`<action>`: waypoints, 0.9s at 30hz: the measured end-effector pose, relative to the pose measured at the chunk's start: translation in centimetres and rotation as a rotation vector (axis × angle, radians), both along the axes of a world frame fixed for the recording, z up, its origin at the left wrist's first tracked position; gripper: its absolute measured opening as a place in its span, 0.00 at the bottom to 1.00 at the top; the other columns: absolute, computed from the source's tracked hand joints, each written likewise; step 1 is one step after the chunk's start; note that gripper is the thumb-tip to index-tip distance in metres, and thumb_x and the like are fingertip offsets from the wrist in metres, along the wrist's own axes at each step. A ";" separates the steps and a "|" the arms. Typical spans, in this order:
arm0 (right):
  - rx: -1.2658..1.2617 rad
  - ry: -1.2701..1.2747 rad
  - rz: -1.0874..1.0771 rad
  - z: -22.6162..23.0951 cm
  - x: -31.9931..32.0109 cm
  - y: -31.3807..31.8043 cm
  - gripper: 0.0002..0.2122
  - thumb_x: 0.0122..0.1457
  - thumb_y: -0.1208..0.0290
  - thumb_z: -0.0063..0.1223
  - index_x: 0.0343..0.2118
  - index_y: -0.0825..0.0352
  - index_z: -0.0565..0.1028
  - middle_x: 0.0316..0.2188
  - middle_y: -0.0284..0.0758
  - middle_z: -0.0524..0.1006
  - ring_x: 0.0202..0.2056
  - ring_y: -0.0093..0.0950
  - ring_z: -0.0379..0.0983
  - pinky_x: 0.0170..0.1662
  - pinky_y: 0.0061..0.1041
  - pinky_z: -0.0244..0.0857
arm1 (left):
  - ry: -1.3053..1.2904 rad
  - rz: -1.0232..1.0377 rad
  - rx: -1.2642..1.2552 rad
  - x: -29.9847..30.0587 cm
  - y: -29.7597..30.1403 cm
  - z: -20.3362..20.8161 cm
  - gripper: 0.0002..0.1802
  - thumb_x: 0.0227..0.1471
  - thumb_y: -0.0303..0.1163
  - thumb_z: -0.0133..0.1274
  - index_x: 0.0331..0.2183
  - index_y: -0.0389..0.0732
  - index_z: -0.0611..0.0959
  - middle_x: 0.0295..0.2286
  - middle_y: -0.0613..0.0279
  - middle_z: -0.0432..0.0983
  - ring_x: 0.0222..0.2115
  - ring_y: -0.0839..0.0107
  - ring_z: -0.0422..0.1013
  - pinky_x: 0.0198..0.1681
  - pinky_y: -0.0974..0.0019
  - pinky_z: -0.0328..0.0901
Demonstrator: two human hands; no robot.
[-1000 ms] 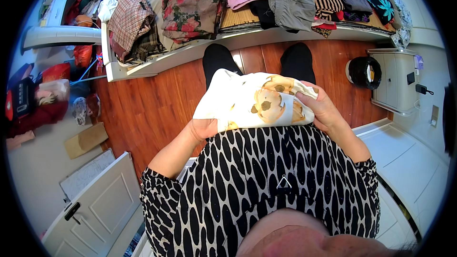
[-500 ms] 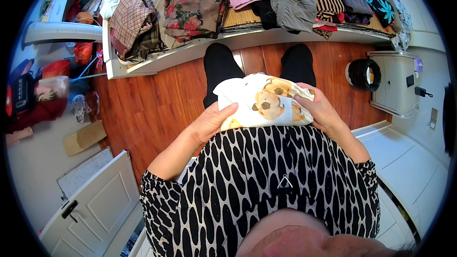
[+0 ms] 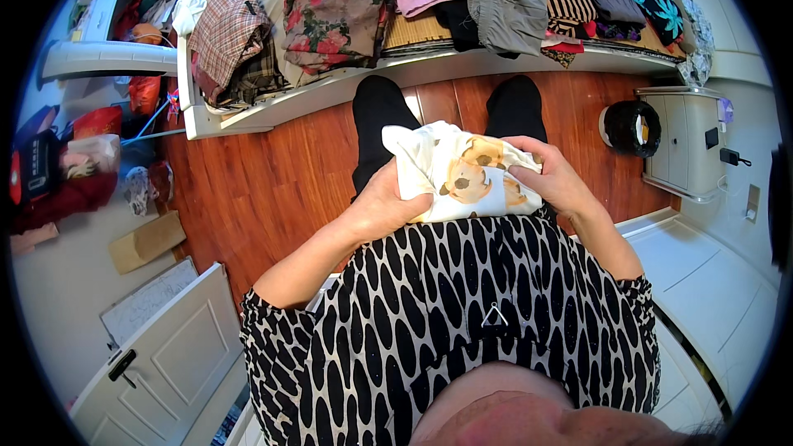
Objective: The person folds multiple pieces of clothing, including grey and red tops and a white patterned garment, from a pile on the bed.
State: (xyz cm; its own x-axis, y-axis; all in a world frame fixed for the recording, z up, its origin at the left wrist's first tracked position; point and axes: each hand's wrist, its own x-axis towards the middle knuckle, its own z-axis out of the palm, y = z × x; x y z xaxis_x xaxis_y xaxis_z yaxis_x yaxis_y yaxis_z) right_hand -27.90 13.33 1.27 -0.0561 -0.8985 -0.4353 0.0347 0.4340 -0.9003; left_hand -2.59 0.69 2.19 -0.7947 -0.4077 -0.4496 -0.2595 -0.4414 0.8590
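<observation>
A white garment with brown bear prints (image 3: 458, 172) is bunched up in front of my stomach, held by both hands. My left hand (image 3: 387, 203) grips its lower left side from underneath. My right hand (image 3: 552, 175) clasps its right edge, fingers curled over the cloth. Below the garment my black-trousered legs stand on the red-brown wooden floor (image 3: 264, 182).
A bed (image 3: 330, 87) runs across the top, covered with a plaid shirt (image 3: 227, 33), a floral garment (image 3: 339, 8), pink, grey and striped clothes. At the right stand a white bedside cabinet (image 3: 686, 140) and a black bin (image 3: 632, 128). A white door (image 3: 165, 347) is lower left, bags at far left.
The garment has been gathered smaller and drawn closer to my body. My left hand slid inward under the cloth and my right hand folded its edge in.
</observation>
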 end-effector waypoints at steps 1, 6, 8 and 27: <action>-0.066 0.119 0.116 0.0 -0.5 -0.4 0.20 0.53 0.77 0.53 0.51 0.72 0.67 0.41 0.37 0.76 0.38 0.25 0.74 0.43 0.25 0.67 | -0.011 -0.025 -0.030 -0.2 0.0 0.2 0.28 0.48 0.24 0.51 0.53 0.34 0.66 0.45 0.60 0.70 0.46 0.74 0.67 0.51 0.68 0.63; -0.307 0.741 0.423 2.9 -1.7 -4.0 0.28 0.50 0.74 0.59 0.56 0.66 0.65 0.47 0.42 0.72 0.42 0.35 0.72 0.43 0.31 0.67 | -0.037 -0.197 -0.177 -1.0 -0.2 0.5 0.30 0.47 0.24 0.51 0.53 0.36 0.66 0.45 0.63 0.70 0.45 0.76 0.66 0.50 0.70 0.62; -0.452 0.692 0.445 3.5 -1.2 -5.9 0.28 0.48 0.77 0.57 0.55 0.64 0.66 0.52 0.42 0.69 0.48 0.37 0.70 0.46 0.32 0.67 | -0.066 -0.239 -0.179 -1.3 -0.5 0.7 0.29 0.46 0.23 0.50 0.53 0.37 0.66 0.45 0.64 0.70 0.45 0.76 0.66 0.50 0.70 0.61; -0.694 0.910 0.374 -2.8 3.4 -10.9 0.05 0.47 0.75 0.53 0.27 0.66 0.69 0.23 0.36 0.72 0.27 0.38 0.73 0.29 0.35 0.65 | 0.005 -0.077 0.118 -0.1 -0.5 -0.2 0.29 0.53 0.35 0.53 0.53 0.35 0.65 0.44 0.62 0.69 0.43 0.75 0.68 0.50 0.69 0.62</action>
